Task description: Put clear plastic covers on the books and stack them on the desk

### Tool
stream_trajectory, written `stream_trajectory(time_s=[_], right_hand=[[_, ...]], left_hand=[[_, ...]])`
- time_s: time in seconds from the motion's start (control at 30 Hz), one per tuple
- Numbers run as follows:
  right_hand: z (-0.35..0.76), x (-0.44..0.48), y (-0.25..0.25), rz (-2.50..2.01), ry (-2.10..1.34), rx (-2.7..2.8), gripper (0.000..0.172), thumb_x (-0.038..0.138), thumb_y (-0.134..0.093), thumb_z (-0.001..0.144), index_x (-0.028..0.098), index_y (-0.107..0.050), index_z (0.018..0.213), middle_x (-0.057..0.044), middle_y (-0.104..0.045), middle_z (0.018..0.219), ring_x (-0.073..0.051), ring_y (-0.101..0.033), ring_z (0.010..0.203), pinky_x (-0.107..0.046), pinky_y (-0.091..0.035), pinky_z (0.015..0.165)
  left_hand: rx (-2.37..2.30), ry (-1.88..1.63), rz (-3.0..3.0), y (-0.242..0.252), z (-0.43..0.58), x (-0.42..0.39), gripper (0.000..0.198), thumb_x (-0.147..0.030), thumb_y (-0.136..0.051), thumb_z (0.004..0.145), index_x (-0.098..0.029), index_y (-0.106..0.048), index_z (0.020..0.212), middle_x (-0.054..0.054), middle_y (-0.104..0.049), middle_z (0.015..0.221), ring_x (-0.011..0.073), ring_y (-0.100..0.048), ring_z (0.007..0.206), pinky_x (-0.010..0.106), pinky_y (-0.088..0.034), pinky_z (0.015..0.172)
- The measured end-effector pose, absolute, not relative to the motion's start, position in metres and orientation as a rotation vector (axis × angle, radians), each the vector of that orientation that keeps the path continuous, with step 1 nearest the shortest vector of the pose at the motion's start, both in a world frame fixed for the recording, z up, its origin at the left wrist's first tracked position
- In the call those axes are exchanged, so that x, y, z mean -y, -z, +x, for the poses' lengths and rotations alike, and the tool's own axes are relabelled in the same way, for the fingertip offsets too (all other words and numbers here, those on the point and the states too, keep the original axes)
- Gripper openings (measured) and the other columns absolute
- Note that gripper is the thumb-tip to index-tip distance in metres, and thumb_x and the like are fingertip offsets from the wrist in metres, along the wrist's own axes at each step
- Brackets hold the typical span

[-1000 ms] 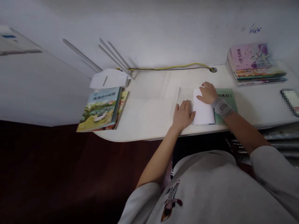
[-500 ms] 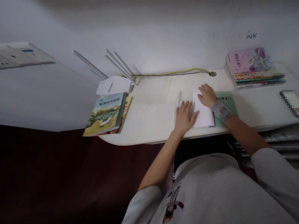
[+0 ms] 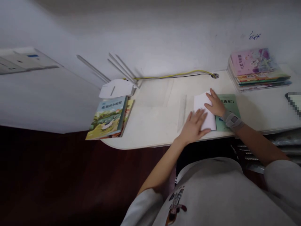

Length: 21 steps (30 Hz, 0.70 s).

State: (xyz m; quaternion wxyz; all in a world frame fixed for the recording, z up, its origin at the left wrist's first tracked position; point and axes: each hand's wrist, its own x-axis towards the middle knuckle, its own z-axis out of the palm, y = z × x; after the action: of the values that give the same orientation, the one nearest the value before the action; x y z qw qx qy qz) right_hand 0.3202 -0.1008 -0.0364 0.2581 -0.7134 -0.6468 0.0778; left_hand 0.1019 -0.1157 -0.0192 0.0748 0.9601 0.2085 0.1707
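Observation:
A white sheet (image 3: 199,100) lies folded over the left part of a green book (image 3: 229,108) near the desk's front edge. My left hand (image 3: 194,126) rests with spread fingers on the lower left of the white sheet. Fingers apart, my right hand (image 3: 215,103) touches the sheet's upper right side, its wrist above the green cover. Just left of the sheet, a clear plastic strip (image 3: 182,111) lies on the desk.
A white router (image 3: 115,88) with upright antennas stands at the left, behind picture books (image 3: 108,117). A yellow cable (image 3: 174,75) runs along the wall to a hole. Stacked books (image 3: 256,64) sit at the back right, and a pixelated device (image 3: 295,102) lies at the far right.
My left hand has moved right, from the plastic strip onto the white sheet. My right hand has shifted right and slightly down. The view has shifted slightly.

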Motion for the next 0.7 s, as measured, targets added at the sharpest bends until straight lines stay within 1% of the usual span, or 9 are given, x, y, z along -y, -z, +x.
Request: stream_trajectory(time_s=[0.07, 0.13, 0.2, 0.3, 0.4, 0.5, 0.6, 0.7], right_hand=[[0.319, 0.100, 0.037, -1.925, -0.201, 1.754, 0.062, 0.029, -0.053, 0.084, 0.011, -0.041, 0.143, -0.017, -0.022, 0.159, -0.032, -0.018, 0.147, -0.053, -0.025, 0.116], [0.321, 0.100, 0.038, -1.891, -0.196, 1.755, 0.063, 0.031, -0.052, 0.085, 0.015, -0.038, 0.145, -0.014, -0.022, 0.159, -0.032, -0.018, 0.147, -0.055, -0.024, 0.116], [0.322, 0.101, 0.038, -1.850, -0.205, 1.774, 0.065, 0.032, -0.051, 0.086, 0.017, -0.035, 0.147, -0.013, -0.022, 0.159, -0.031, -0.017, 0.147, -0.056, -0.023, 0.116], [0.322, 0.103, 0.037, -1.820, -0.226, 1.839, 0.069, 0.029, -0.054, 0.084, 0.016, -0.032, 0.148, -0.013, -0.020, 0.160, -0.031, -0.016, 0.147, -0.056, -0.022, 0.116], [0.321, 0.104, 0.037, -1.827, -0.221, 1.885, 0.073, 0.026, -0.056, 0.082, 0.016, -0.030, 0.149, -0.013, -0.018, 0.160, -0.032, -0.015, 0.147, -0.058, -0.021, 0.116], [0.320, 0.105, 0.036, -1.825, -0.215, 1.922, 0.074, 0.026, -0.057, 0.081, 0.017, -0.030, 0.150, -0.012, -0.020, 0.160, -0.033, -0.014, 0.147, -0.059, -0.020, 0.116], [0.320, 0.106, 0.036, -1.805, -0.210, 1.936, 0.071, 0.024, -0.056, 0.079, 0.017, -0.036, 0.147, -0.012, -0.025, 0.159, -0.032, -0.016, 0.147, -0.060, -0.021, 0.115], [0.319, 0.107, 0.035, -1.793, -0.180, 1.931, 0.061, 0.022, -0.054, 0.077, 0.015, -0.051, 0.137, -0.012, -0.034, 0.155, -0.033, -0.019, 0.146, -0.061, -0.023, 0.114]], left_hand=[[-0.446, -0.506, 3.000, 0.021, 0.110, 0.130, 0.056, -0.036, -0.045, 0.096, -0.007, -0.039, 0.143, 0.019, -0.036, 0.152, 0.0290, -0.025, 0.145, 0.050, -0.023, 0.118], [-0.415, -0.516, 3.084, 0.026, 0.118, 0.141, 0.046, -0.019, -0.040, 0.096, -0.005, -0.043, 0.141, 0.019, -0.039, 0.150, 0.0271, -0.026, 0.145, 0.047, -0.025, 0.118], [-0.450, -0.536, 3.131, 0.030, 0.123, 0.148, 0.044, -0.012, -0.036, 0.096, -0.005, -0.045, 0.139, 0.018, -0.042, 0.148, 0.0257, -0.029, 0.143, 0.045, -0.029, 0.117], [-0.493, -0.560, 3.155, 0.034, 0.123, 0.150, 0.044, -0.012, -0.034, 0.097, -0.004, -0.045, 0.139, 0.019, -0.042, 0.148, 0.0258, -0.031, 0.142, 0.044, -0.034, 0.115], [-0.512, -0.545, 3.134, 0.037, 0.119, 0.149, 0.046, -0.012, -0.033, 0.097, -0.004, -0.041, 0.142, 0.020, -0.040, 0.149, 0.0255, -0.029, 0.143, 0.044, -0.035, 0.115], [-0.545, -0.539, 3.111, 0.039, 0.118, 0.152, 0.048, -0.010, -0.031, 0.096, -0.005, -0.040, 0.143, 0.019, -0.038, 0.149, 0.0251, -0.028, 0.143, 0.045, -0.036, 0.114], [-0.567, -0.547, 3.124, 0.038, 0.121, 0.157, 0.047, -0.010, -0.032, 0.096, -0.003, -0.042, 0.141, 0.020, -0.039, 0.148, 0.0265, -0.031, 0.141, 0.044, -0.038, 0.113], [-0.600, -0.552, 3.153, 0.034, 0.125, 0.163, 0.045, -0.012, -0.035, 0.096, -0.002, -0.046, 0.138, 0.020, -0.042, 0.147, 0.0290, -0.036, 0.139, 0.044, -0.038, 0.112]])
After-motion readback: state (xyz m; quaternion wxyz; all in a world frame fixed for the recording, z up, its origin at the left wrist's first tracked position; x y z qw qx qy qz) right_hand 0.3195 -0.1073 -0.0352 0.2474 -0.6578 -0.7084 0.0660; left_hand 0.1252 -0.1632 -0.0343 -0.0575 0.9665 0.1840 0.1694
